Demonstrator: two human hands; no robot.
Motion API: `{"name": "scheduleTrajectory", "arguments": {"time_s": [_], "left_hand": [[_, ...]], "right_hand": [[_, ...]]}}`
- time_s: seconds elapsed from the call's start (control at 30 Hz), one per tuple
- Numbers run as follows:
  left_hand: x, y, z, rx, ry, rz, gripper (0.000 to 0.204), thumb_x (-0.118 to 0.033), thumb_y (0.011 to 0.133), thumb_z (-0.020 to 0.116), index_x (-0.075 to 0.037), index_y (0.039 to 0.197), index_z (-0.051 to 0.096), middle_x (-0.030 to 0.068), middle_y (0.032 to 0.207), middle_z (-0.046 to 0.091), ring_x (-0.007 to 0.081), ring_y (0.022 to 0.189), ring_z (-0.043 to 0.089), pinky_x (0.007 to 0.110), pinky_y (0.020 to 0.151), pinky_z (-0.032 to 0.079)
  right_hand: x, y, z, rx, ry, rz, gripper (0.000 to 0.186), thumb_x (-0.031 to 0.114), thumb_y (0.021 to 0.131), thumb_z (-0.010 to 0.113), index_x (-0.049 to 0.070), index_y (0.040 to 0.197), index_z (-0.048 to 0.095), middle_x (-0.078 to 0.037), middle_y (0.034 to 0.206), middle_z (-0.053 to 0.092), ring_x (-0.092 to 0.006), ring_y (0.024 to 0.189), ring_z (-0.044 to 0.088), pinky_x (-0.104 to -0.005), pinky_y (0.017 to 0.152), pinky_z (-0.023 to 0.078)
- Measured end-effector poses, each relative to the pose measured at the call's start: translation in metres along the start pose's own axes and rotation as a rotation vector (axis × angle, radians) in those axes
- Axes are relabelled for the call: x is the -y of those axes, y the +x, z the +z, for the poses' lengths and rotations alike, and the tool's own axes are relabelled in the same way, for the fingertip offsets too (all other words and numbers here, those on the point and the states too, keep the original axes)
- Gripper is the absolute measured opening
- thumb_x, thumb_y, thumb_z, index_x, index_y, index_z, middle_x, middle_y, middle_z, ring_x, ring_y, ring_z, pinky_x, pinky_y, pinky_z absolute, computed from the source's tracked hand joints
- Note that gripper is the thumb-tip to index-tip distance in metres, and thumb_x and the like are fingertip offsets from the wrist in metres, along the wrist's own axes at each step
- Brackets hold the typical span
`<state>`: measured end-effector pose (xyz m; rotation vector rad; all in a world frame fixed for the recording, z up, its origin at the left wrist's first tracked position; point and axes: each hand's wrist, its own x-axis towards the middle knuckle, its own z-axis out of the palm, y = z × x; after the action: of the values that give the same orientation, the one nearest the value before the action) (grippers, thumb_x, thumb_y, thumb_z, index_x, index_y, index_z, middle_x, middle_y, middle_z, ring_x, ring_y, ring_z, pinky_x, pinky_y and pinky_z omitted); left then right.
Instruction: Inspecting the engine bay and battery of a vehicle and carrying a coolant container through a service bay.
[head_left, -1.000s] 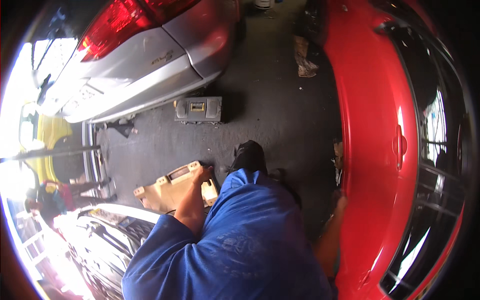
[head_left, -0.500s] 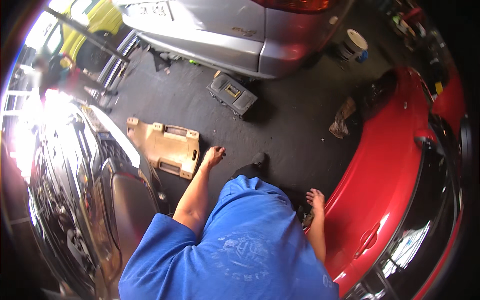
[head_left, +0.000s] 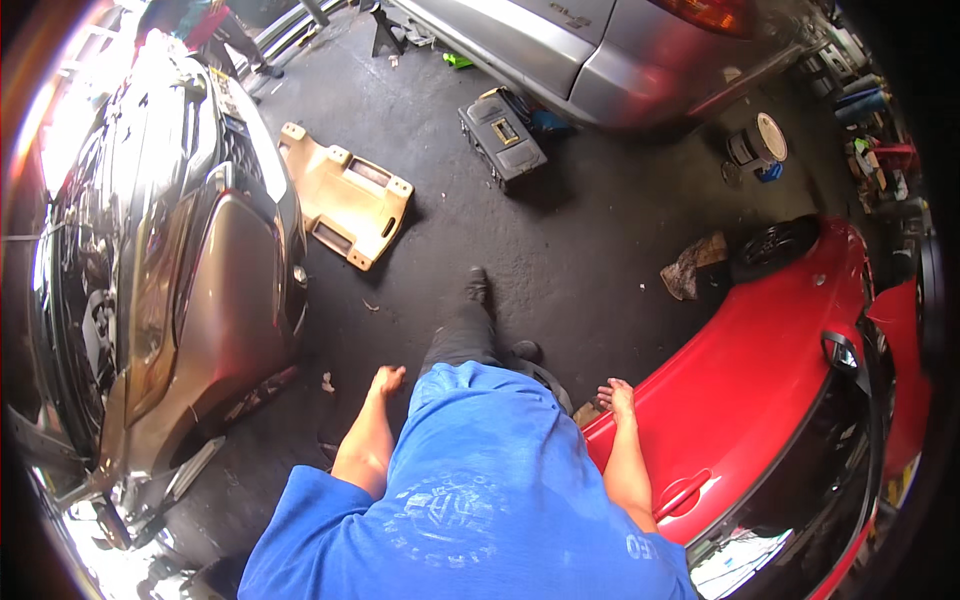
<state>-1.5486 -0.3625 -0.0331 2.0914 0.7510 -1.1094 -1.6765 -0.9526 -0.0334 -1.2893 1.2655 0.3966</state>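
My left hand (head_left: 389, 379) hangs beside my blue shirt with loosely bent fingers and nothing visible in it. My right hand (head_left: 616, 395) is open, fingers apart, near the door of the red car (head_left: 745, 370). A tan plastic creeper board (head_left: 334, 190) lies on the dark floor ahead to the left. A black toolbox (head_left: 490, 130) with a yellow-framed latch stands farther ahead. My trousered legs and shoes show below the shirt.
A car with exposed front-end parts (head_left: 225, 300) lines the left. A silver car's rear (head_left: 600, 80) is beyond the toolbox. A white bucket (head_left: 770, 137) and crumpled cardboard (head_left: 690, 265) lie at right. A person's legs (head_left: 240, 45) show at top left.
My view has turned and advanced along the aisle. The left car fills more of the view, the creeper board sits higher in it, and both my hands have swung alongside my body.
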Motion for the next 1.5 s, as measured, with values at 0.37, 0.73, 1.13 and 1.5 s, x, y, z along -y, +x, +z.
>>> {"name": "scheduleTrajectory", "arguments": {"time_s": [0.37,0.73,1.13,1.5], "left_hand": [[0.064,0.027,0.008,-0.078,-0.433,0.037,0.049,-0.04,0.099,0.06,0.003,0.118,0.071,0.0139,0.101,0.077,0.0236,0.096,0.071,0.036,0.086,0.053],[0.037,0.067,-0.081,-0.107,-0.648,0.14,0.043,-0.034,0.102,0.056,0.001,0.126,0.065,0.0102,0.102,0.077,0.0187,0.085,0.073,0.034,0.065,0.053],[0.07,0.1,-0.09,0.033,-0.56,-0.035,0.041,-0.034,0.104,0.054,-0.002,0.128,0.062,0.0102,0.103,0.076,0.0222,0.083,0.072,0.038,0.068,0.055],[0.011,0.126,-0.127,0.04,-0.482,0.095,0.042,-0.034,0.104,0.054,-0.003,0.132,0.06,0.0109,0.105,0.076,0.0192,0.081,0.071,0.033,0.064,0.052]], "right_hand": [[0.049,-0.021,0.083,0.142,-0.273,-0.015,0.031,0.03,0.105,0.053,0.006,0.123,0.06,-0.013,0.098,0.074,-0.0184,0.074,0.07,-0.0298,0.057,0.056],[0.163,-0.069,0.216,0.204,-0.469,-0.317,0.035,0.029,0.106,0.05,0.004,0.127,0.062,-0.011,0.103,0.074,-0.0175,0.085,0.07,-0.0296,0.072,0.056],[0.074,-0.071,0.193,0.1,-0.478,-0.057,0.034,0.032,0.105,0.052,0.001,0.112,0.067,-0.011,0.095,0.075,-0.016,0.073,0.07,-0.0305,0.061,0.055],[0.093,-0.085,0.206,0.079,-0.321,-0.089,0.035,0.031,0.105,0.052,0.001,0.114,0.066,-0.012,0.101,0.075,-0.0176,0.08,0.071,-0.03,0.067,0.055]]}}
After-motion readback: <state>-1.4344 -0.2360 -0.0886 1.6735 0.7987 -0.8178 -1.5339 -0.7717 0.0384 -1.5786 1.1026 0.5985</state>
